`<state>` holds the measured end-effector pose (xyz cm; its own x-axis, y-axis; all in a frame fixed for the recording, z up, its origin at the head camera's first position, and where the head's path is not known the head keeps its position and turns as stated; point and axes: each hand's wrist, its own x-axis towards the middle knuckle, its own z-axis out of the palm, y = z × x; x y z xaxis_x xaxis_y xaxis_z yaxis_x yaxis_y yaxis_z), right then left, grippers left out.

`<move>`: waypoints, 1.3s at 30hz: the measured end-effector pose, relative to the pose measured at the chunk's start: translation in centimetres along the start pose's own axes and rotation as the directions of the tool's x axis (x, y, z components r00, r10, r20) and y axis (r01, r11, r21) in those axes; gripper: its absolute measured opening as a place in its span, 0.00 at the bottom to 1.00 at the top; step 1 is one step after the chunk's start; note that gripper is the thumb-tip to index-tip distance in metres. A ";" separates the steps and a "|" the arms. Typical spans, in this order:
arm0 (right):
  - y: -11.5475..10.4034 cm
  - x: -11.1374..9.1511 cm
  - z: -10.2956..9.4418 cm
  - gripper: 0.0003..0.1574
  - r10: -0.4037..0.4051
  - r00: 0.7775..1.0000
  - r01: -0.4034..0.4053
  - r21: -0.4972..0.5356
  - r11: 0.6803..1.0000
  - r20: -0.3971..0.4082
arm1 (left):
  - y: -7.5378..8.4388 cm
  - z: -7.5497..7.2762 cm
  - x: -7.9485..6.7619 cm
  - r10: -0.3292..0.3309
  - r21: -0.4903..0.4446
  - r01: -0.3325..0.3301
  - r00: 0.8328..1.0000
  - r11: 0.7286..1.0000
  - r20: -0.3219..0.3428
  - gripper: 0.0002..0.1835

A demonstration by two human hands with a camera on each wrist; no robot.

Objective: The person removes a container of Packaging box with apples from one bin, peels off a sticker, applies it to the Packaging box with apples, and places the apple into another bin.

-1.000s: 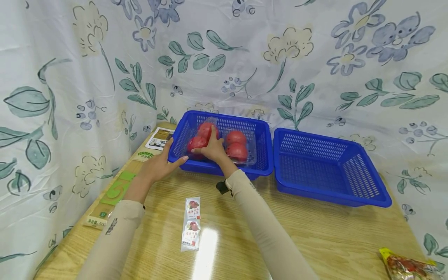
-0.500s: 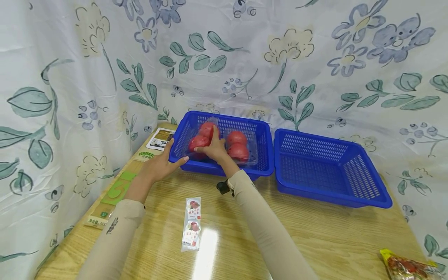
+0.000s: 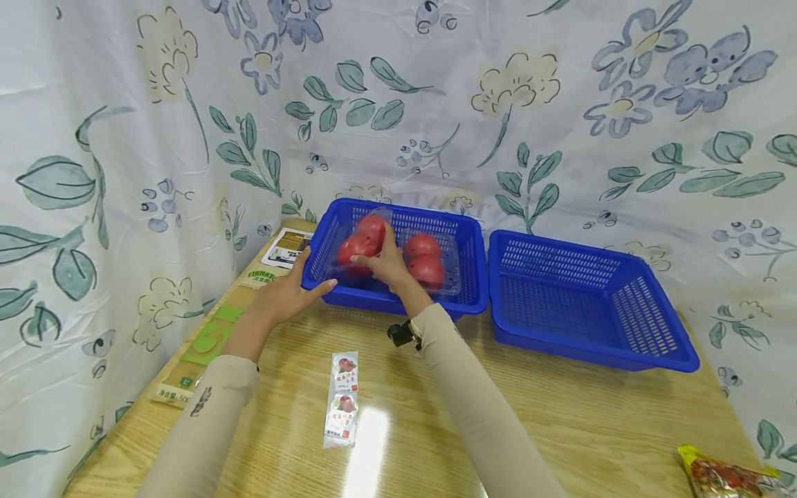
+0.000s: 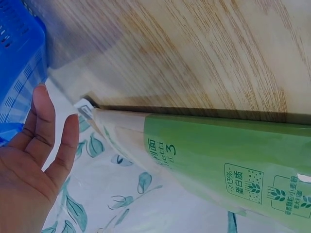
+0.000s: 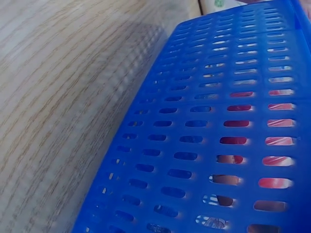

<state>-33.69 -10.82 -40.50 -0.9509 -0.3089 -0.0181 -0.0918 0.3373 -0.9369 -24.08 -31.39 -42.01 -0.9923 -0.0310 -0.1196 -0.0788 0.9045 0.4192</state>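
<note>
A: What is the right hand (image 3: 391, 264) doing?
B: It grips two round red fruits in clear plastic packaging (image 3: 359, 247), thumb on the near side and fingers on the right. They are inside the blue perforated plastic basket (image 3: 361, 299), in its left half, and look tilted.

A: And the left hand (image 3: 286, 294)?
B: It is at that basket's front left corner, thumb and fingers spread apart, the thumb stretched along the front edge. I can't tell how firmly it presses there. The two hands are near each other but apart.

A: Anything else in the basket?
B: A second clear plastic pack of two round red fruits (image 3: 425, 261), just right of the gripped one. The right wrist view shows red through the slots in the wall.

A: What lies around it?
B: An empty-looking second blue plastic basket (image 3: 560, 297) just to the right, a strip of white fruit-printed labels (image 3: 341, 400) in front, a green and beige spaghetti packet (image 4: 194, 155) along the left edge of the light wood-grain table (image 3: 560, 415), and a shiny yellow and red packet (image 3: 728, 476) at the near right.
</note>
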 end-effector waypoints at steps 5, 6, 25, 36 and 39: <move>0.1 0.1 -0.1 0.62 0.027 1.000 -0.028 0.134 0.991 0.012 | 0.1 0.0 0.0 0.007 0.006 -0.007 1.000 1.000 -0.003 0.59; 0.1 0.1 -0.2 0.63 0.032 0.999 -0.035 0.165 0.986 0.016 | 0.1 0.0 0.0 0.008 0.006 -0.008 1.000 1.000 -0.004 0.59; -0.1 -0.6 -1.1 0.63 0.021 0.999 -0.032 0.316 0.948 0.039 | 0.2 -0.2 0.0 0.001 0.010 -0.001 1.000 1.000 -0.001 0.59; -0.1 -1.4 -1.9 0.62 0.043 0.998 -0.060 0.367 0.928 0.054 | -0.1 -0.2 0.1 0.000 0.016 0.000 1.000 1.000 0.015 0.60; -0.1 -1.5 -2.0 0.63 0.053 0.997 -0.071 0.373 0.925 0.059 | -0.1 -0.2 0.0 0.001 0.009 -0.002 1.000 1.000 0.024 0.59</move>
<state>-32.81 -8.62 -39.71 -0.9352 -0.3428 -0.0883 0.0933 0.0019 -0.9956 -24.15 -31.56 -41.86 -0.9899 -0.0194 -0.1408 -0.0763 0.9082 0.4116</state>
